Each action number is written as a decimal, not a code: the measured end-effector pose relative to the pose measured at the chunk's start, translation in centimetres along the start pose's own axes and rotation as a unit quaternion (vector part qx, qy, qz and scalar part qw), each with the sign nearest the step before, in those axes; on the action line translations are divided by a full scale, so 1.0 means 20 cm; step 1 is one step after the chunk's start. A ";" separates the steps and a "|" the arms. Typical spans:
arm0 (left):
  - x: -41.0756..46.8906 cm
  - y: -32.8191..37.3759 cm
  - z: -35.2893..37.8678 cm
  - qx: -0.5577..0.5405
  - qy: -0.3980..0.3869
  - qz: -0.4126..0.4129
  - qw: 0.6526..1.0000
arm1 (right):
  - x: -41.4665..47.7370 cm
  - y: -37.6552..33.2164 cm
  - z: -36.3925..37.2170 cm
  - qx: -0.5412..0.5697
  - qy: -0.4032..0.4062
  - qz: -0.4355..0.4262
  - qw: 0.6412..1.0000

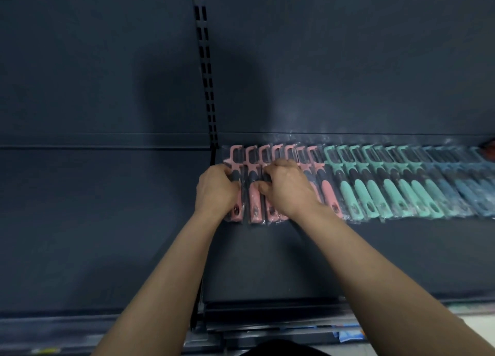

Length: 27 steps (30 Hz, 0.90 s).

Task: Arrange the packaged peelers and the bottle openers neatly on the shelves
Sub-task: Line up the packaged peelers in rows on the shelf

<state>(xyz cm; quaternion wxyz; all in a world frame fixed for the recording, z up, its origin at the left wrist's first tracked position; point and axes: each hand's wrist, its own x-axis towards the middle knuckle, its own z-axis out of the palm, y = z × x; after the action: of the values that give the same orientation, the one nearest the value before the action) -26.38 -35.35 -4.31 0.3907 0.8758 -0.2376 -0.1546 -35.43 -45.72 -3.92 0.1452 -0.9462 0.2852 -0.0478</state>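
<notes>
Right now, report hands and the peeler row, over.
Left hand grips the end pink peeler; right hand holds the next pink peelers. Teal peelers, then blue peelers, rowed to the right. Nothing in the way.

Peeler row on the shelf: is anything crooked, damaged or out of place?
Nothing damaged or spilled. The pink peelers at the row's left end, held by the left hand and right hand, lie with gaps between packs, unlike the tightly overlapped teal peelers.

No text, brand or number can be read. The clear wrappers of the packaged peelers (348,184), toward three o'clock, show no legible print. A blue scrap (351,335) at five o'clock is too blurred to read.
</notes>
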 end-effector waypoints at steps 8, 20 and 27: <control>0.00 0.00 -0.02 0.007 -0.016 0.004 1.000 | -0.01 0.00 0.00 0.004 0.004 -0.001 1.000; 0.00 -0.02 -0.05 0.063 0.006 0.036 0.997 | -0.09 0.04 -0.11 -0.004 0.039 0.028 0.999; 0.00 0.00 -0.04 0.132 0.032 0.105 0.985 | -0.16 0.04 -0.12 -0.017 0.043 0.068 0.997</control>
<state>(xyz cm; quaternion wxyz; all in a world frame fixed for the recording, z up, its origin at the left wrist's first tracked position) -26.03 -34.72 -3.76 0.2929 0.8946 -0.3336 -0.0518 -38.82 -45.14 -1.87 0.1197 -0.9240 0.3558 -0.0732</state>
